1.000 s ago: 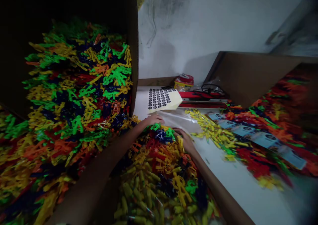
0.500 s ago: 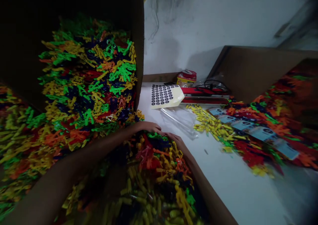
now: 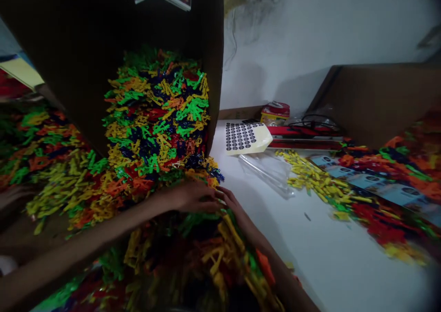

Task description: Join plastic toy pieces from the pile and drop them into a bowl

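Note:
A heap of small coloured plastic toy pieces (image 3: 220, 252) lies between my forearms at the bottom centre. My left hand (image 3: 193, 196) rests curled over the far edge of this heap, fingers pressed on the pieces. My right hand (image 3: 230, 201) meets it from the right, fingers stretched along the heap and touching the left fingertips. Behind them a tipped cardboard box (image 3: 113, 41) spills a large mass of the same pieces (image 3: 155, 114).
On the white table (image 3: 330, 257) lie a sticker sheet with dark round dots (image 3: 245, 137), clear plastic bags (image 3: 268, 172), a pile of yellow pieces (image 3: 313, 178), printed cards (image 3: 379, 185), a red tool (image 3: 303, 139). A second cardboard box (image 3: 379, 100) stands at the right.
Both hands have drawn the heap of pieces towards me, away from the plastic bags. The view has shifted left, showing more of the tipped box.

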`<state>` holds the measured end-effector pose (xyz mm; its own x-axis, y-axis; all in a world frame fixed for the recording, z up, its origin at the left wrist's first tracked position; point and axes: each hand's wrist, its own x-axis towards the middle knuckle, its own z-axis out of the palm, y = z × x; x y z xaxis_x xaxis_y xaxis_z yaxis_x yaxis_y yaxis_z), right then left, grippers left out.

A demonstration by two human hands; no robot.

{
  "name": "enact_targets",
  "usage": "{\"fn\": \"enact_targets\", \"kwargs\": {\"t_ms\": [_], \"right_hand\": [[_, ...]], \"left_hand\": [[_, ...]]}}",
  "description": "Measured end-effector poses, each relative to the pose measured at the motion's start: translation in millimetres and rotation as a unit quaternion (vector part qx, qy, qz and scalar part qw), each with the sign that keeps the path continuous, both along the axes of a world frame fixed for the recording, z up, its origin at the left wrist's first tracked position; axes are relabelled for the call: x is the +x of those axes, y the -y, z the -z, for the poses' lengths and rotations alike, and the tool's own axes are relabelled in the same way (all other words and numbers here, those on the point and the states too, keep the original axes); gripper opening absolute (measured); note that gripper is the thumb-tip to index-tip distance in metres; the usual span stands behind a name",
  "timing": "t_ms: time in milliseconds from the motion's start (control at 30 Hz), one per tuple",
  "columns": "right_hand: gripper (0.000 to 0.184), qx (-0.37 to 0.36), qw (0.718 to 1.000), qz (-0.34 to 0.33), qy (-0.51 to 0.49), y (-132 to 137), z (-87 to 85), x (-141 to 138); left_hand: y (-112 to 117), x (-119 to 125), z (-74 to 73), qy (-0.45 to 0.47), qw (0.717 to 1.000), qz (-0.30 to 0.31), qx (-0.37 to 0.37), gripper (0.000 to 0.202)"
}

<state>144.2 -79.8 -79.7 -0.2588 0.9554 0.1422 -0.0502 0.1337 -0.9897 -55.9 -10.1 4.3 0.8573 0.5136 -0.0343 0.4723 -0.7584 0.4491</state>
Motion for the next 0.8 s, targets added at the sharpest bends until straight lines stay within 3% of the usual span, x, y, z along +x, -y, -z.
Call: {"fn": "enact_targets", "kwargs": {"t_ms": [67, 133, 267, 367, 433, 533, 667, 800], "right_hand": [[0.046, -0.013, 1.000, -0.022, 0.011, 0.6, -10.3, -0.6], [0.045, 0.036, 0.997, -0.006, 0.068, -23.5, -15.8, 5.6], [0.036, 0.095, 0.966, 0.117, 0.209, -137.4, -1.4, 17.3], [0.027, 0.089, 0.963, 0.103, 0.231, -216.9, 23.0, 7.7], [0.023, 0.096, 0.966, 0.066, 0.231, -240.4, 37.9, -2.9], [0.025, 0.107, 0.967, 0.024, 0.230, -230.2, 55.5, -10.0], [0.032, 0.097, 0.971, 0.030, 0.218, -171.0, 69.2, 0.8], [0.039, 0.056, 0.982, 0.037, 0.179, -117.2, 65.9, 6.8]], "left_hand": [[16.9, -12.1, -14.0, 0.015, 0.999, -0.012, 0.030, 0.039], [25.9, -21.6, -25.1, 0.049, 0.994, -0.059, 0.082, 0.041], [29.4, -32.3, -32.1, 0.074, 0.980, -0.127, 0.133, 0.038], [43.9, -38.6, -29.9, 0.045, 0.989, -0.115, 0.085, 0.034], [64.2, -45.0, -29.2, 0.034, 0.992, -0.111, 0.046, 0.030], [100.2, -58.8, -29.0, 0.034, 0.990, -0.134, 0.012, 0.028], [135.8, -79.3, -23.0, 0.035, 0.981, -0.187, -0.037, 0.030], [159.5, -91.6, -15.7, 0.061, 0.964, -0.247, -0.078, 0.030]]}}
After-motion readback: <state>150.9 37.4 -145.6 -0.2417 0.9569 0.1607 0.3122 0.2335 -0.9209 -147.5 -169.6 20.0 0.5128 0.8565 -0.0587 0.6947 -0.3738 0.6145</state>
